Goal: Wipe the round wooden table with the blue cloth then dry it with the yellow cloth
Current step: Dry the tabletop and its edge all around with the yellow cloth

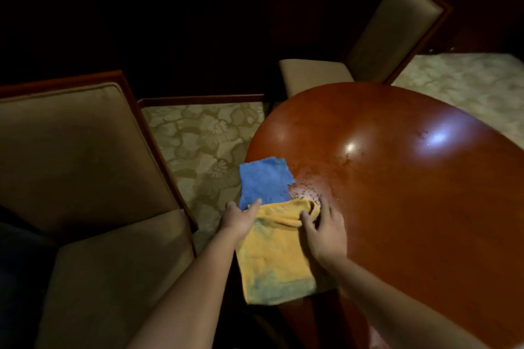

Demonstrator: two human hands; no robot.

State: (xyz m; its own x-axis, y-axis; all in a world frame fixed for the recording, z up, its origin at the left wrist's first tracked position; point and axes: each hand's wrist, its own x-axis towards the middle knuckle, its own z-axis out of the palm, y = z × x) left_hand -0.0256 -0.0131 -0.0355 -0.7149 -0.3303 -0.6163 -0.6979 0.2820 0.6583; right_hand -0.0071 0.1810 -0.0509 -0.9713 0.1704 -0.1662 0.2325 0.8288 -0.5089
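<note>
Head view: your left hand [241, 219] lies with straight fingers on the yellow cloth [276, 258] at lower centre, your right hand [326, 231] pinches its bunched far edge, the blue cloth [263, 181] just above on the round wooden table [411, 193], whose right edge is cut off.

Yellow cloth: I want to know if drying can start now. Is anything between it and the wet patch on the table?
Nothing visible is. The yellow cloth lies at the round wooden table's near edge, its bunched far end beside the wet patch. The blue cloth sits to the left. The right hand grips the bunched end; the left hand rests on it.
</note>
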